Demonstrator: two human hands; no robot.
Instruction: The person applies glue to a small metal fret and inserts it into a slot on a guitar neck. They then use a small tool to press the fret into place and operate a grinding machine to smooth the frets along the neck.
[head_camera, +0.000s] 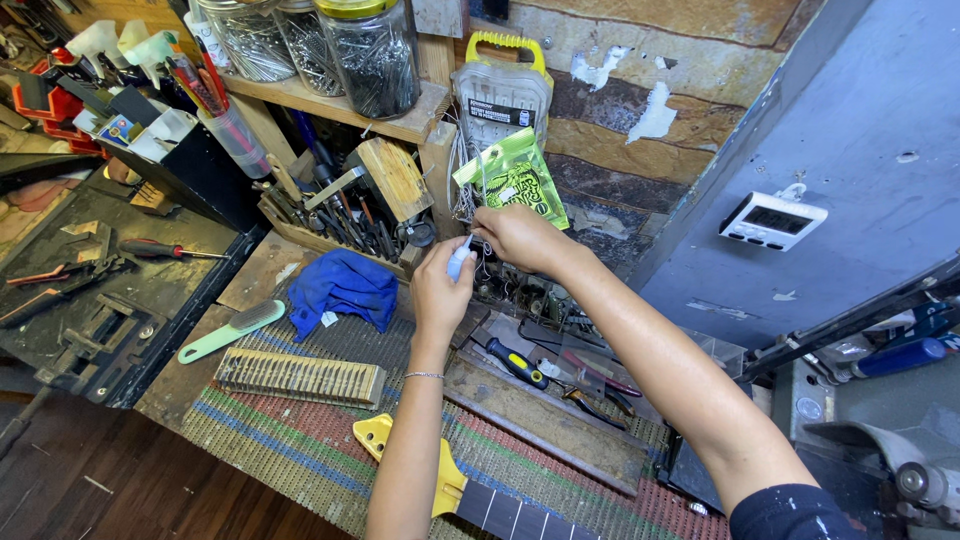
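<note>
My left hand (440, 290) is raised over the workbench and closed around a small pale-blue and white thing (459, 256) that pokes up from the fist. My right hand (518, 236) meets it from the right, fingertips pinching at the top of that thing, beside thin wires hanging down. Just behind my hands a bright green packet (512, 180) hangs on the wooden wall. Below my arms lies a guitar neck with a yellow headstock (440, 465) and dark fretboard, resting on a striped mat (300, 440).
A blue cloth (342, 288), a green-handled brush (230, 330) and a grooved wooden block (300, 377) lie on the left. A screwdriver (515, 362) and pliers sit right of my arm. Nail jars (370, 55) fill the shelf. A white digital timer (772, 220) hangs on the right.
</note>
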